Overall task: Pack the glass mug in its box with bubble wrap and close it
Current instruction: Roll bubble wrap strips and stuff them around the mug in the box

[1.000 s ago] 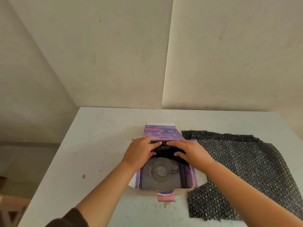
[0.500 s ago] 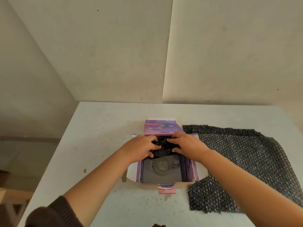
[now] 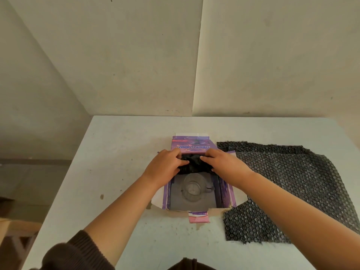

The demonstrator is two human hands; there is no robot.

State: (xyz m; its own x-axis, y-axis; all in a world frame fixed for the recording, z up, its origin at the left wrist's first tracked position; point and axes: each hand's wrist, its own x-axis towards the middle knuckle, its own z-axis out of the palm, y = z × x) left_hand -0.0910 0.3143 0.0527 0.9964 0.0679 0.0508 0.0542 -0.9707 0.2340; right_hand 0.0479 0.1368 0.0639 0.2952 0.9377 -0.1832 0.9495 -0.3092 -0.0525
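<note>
Both your hands have drawn the black bubble wrap wad [image 3: 194, 165] toward the box's [image 3: 226, 193] far end; left hand [image 3: 165, 168] and right hand [image 3: 224, 162] each keep a pinching grip on it. Uncovered, the glass mug [image 3: 192, 189] lies on the box floor, so padding remains unfinished.

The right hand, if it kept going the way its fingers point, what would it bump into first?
The right hand points leftward, fingers gripping the crumpled black bubble wrap wad at the open purple cardboard box's far end. Beyond the wad it would probably meet the left hand, though depth is unclear.
</note>
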